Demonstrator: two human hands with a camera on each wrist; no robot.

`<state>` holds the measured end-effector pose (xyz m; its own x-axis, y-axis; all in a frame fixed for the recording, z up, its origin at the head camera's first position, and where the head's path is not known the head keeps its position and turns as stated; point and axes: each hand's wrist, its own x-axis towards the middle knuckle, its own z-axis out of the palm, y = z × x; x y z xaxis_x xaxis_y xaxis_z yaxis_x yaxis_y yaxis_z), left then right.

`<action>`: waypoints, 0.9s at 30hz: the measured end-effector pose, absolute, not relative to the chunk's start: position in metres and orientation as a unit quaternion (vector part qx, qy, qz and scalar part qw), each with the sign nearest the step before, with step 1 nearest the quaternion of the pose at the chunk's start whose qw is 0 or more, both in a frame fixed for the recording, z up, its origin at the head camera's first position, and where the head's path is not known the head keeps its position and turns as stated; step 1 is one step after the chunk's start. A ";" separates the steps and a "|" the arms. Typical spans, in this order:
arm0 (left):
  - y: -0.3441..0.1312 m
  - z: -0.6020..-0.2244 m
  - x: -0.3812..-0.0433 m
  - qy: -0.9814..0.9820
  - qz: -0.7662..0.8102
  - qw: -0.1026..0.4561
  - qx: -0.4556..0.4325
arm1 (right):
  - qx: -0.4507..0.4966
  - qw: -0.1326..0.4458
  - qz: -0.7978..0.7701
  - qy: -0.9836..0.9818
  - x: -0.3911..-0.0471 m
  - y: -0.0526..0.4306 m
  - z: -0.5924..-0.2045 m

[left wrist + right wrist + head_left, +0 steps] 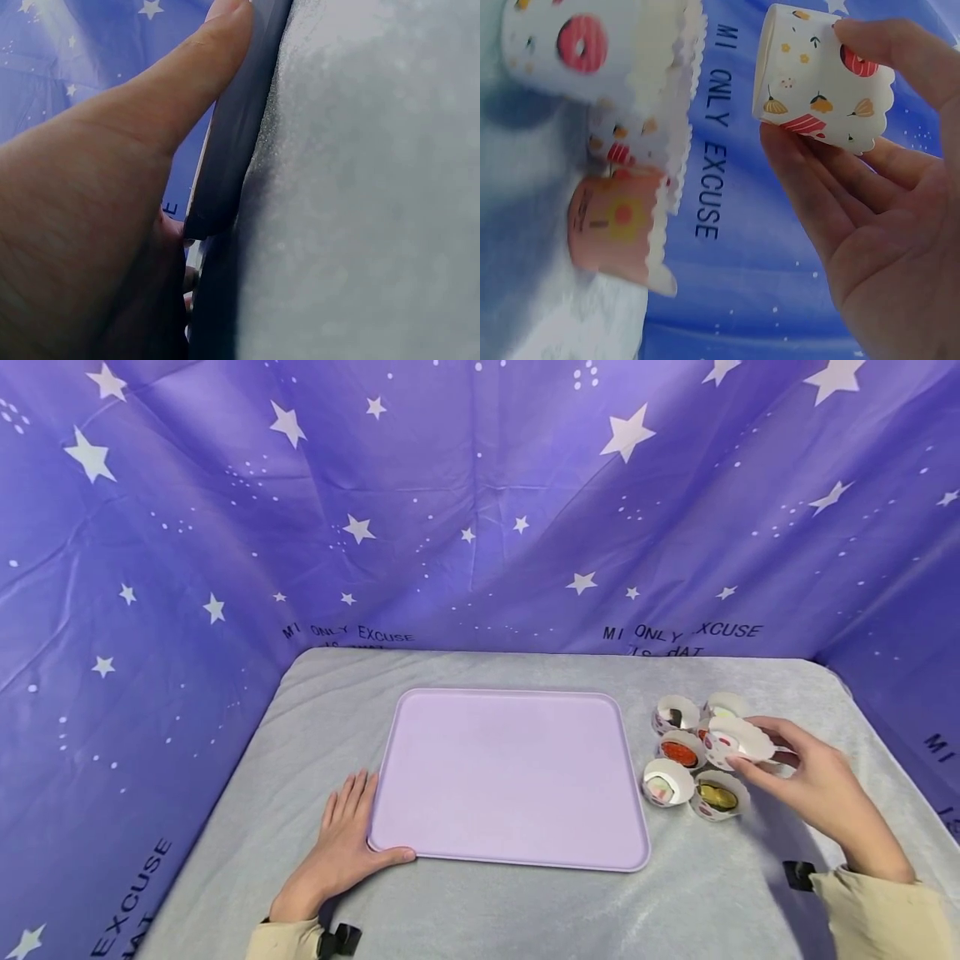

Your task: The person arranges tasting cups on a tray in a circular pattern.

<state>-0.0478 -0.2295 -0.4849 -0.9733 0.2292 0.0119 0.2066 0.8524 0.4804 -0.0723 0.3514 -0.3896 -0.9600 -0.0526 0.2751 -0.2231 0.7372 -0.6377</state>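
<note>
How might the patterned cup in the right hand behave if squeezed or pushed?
The patterned cup is probably light, as it looks thin and papery. A hard squeeze from the right hand might dent it, especially at its open, scalloped rim. Its round side could let it roll if tipped over.

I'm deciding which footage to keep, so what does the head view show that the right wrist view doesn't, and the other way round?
Only the head view shows the tray, the left hand touching its near left corner, and food inside cups, such as a red piece.

Only the right wrist view shows the pink cup with its printed yellow flower.

Both share the right hand holding a white cup, other white cups, gray cloth and starry backdrop.
</note>
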 end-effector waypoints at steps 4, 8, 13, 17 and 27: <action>-0.230 -0.485 -0.048 0.962 0.250 0.022 0.112 | 0.091 0.111 0.373 -0.917 -0.078 0.340 -0.388; -0.230 -0.485 -0.050 0.961 0.253 0.023 0.112 | 0.102 0.112 0.376 -0.914 -0.083 0.329 -0.386; -0.230 -0.485 -0.050 0.958 0.261 0.030 0.111 | 0.109 0.118 0.366 -0.917 -0.088 0.315 -0.385; -0.231 -0.485 -0.049 0.956 0.268 0.038 0.109 | 0.122 0.102 0.368 -0.916 -0.092 0.305 -0.383; -0.229 -0.483 -0.048 0.958 0.263 0.039 0.106 | 0.144 0.087 0.360 -0.918 -0.107 0.278 -0.380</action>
